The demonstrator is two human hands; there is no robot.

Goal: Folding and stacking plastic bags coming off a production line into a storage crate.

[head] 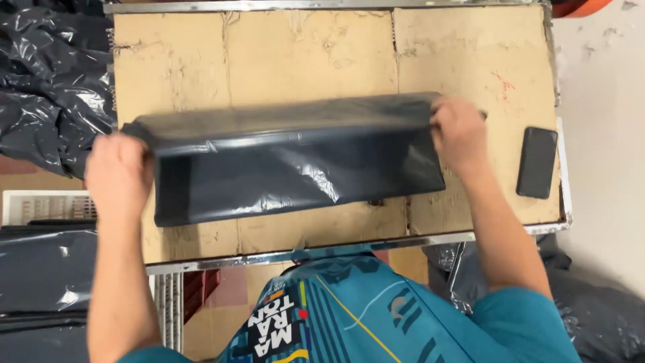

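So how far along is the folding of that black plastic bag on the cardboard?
The black plastic bag already lies flattened into a long band on the cardboard. In hand: the left hand and right hand grip its two ends. It looks unfinished, still full length. A dark phone lies beside it.

- A folded plastic bag (295, 161) lies across the middle of the cardboard-topped table (302, 54).
- The left hand (117, 175) is at its left end, the right hand (460, 134) at its right.
- A phone (537, 162) lies right of centre frame.
- Loose plastic sheeting (47, 74) sits upper left.
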